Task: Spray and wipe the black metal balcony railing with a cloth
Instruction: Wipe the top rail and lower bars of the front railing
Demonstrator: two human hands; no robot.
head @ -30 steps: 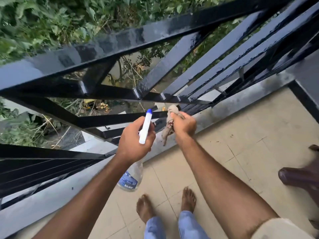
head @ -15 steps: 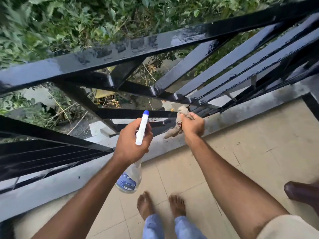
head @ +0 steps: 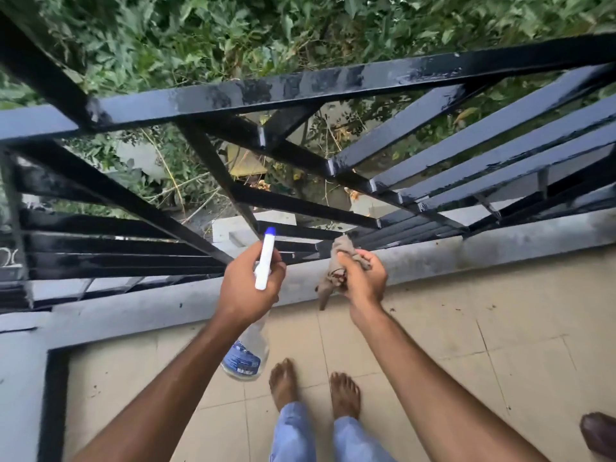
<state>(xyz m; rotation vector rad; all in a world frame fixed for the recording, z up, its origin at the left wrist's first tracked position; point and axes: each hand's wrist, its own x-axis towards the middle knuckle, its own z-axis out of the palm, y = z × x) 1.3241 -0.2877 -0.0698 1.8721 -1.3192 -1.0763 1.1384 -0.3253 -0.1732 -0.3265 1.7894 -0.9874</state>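
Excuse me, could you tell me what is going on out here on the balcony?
A person standing barefoot on the beige tiled floor is cleaning the black metal balcony railing. The left hand holds a clear plastic spray bottle by its white, blue-tipped head, aimed toward the lower bars. The right hand grips a crumpled grey-brown cloth close to those bars; whether it touches them I cannot tell. The top rail looks wet and glossy.

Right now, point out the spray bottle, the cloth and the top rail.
spray bottle (head: 265, 261), head view, white spray head.
cloth (head: 343, 248), head view, bunched top end.
top rail (head: 333, 84), head view, glossy upper face.
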